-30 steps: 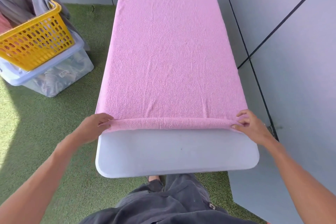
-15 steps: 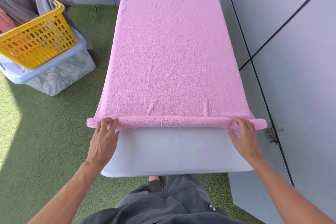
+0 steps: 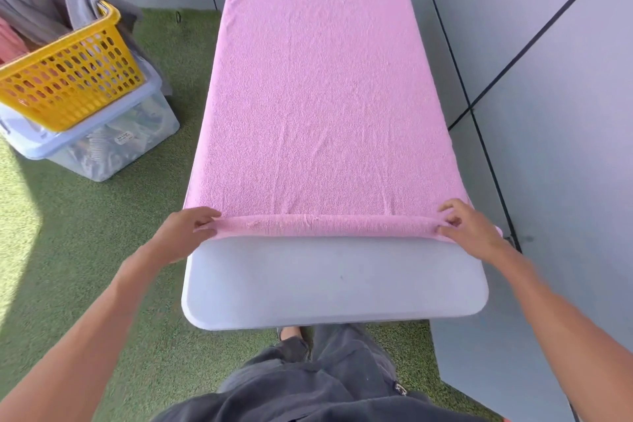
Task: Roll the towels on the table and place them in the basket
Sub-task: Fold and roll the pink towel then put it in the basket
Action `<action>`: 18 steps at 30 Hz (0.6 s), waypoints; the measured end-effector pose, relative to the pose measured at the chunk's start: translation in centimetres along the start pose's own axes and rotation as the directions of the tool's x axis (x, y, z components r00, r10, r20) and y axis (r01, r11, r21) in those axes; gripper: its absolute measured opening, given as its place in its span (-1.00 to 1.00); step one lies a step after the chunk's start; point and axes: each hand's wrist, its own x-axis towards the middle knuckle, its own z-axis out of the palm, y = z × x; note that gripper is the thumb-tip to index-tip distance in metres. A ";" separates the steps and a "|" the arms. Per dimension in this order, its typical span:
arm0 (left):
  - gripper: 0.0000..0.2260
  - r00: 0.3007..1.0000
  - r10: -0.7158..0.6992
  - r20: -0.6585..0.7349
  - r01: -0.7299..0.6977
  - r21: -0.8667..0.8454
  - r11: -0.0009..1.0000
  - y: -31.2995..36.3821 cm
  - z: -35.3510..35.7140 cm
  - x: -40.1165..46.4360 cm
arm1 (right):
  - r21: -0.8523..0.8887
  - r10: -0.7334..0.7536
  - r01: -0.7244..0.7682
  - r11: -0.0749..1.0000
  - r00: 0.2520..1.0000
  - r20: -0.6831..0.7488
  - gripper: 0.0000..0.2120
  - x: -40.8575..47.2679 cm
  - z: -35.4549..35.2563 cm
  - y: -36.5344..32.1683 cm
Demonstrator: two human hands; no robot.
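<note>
Left hand (image 3: 186, 233) pinches the left end of a thin roll formed along the near edge of the pink towel (image 3: 318, 96), fingers curled over the top of the roll and thumb under it, at the left side of the white table (image 3: 329, 284). Farther left, on the green artificial grass (image 3: 68, 250), a yellow basket (image 3: 68, 79) sits tilted on top of a clear plastic storage bin (image 3: 113, 147); grey cloth (image 3: 37, 0) hangs over the basket's far rim and a bit of pink fabric shows inside it. Across the middle, the towel lies flat along the length of the table, reaching its far end, with only the near strip rolled and a bare stretch of tabletop between the roll and the person's dark trousers (image 3: 325, 387). At the right end of the roll, the right hand (image 3: 469, 229) grips it the same way, fingertips curled over the fold. Grey wall panels (image 3: 548, 79) run along the table's right side.
</note>
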 end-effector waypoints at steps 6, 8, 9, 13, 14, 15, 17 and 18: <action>-0.95 0.904 0.170 -0.392 -0.090 0.214 0.973 0.8 1.6 0.2 | -0.302 -0.227 0.090 0.949 0.860 -0.458 -0.90 -1.3 4.0 -1.0; -0.90 0.849 0.270 -0.455 -0.094 0.373 0.923 1.3 3.3 -1.1 | -0.333 -0.243 0.090 0.939 0.859 -0.451 -0.78 -2.4 5.2 -0.7; -0.81 0.847 0.305 -0.436 -0.107 0.421 0.901 1.5 4.0 -1.6 | -0.344 -0.243 0.095 0.934 0.875 -0.419 -0.68 -2.7 5.7 -0.2; -0.58 0.899 0.293 -0.326 -0.126 0.448 0.885 1.2 4.7 -1.2 | -0.294 -0.217 0.119 0.948 0.919 -0.328 -0.55 -1.6 5.6 0.5; -0.60 0.912 0.259 -0.320 -0.107 0.422 0.900 1.2 4.5 -0.6 | -0.265 -0.196 0.111 0.958 0.927 -0.321 -0.58 -1.2 5.2 0.1; -0.64 0.924 0.221 -0.313 -0.084 0.398 0.913 1.3 4.2 -0.2 | -0.251 -0.186 0.108 0.962 0.932 -0.311 -0.60 -0.8 4.8 -0.2; -0.70 0.941 0.166 -0.296 -0.048 0.369 0.928 1.5 3.5 0.3 | -0.262 -0.189 0.119 0.958 0.947 -0.261 -0.66 -0.1 4.0 -0.4; -0.73 0.945 0.160 -0.286 -0.047 0.363 0.931 1.4 3.2 0.3 | -0.273 -0.199 0.135 0.953 0.954 -0.224 -0.68 0.0 3.5 -0.1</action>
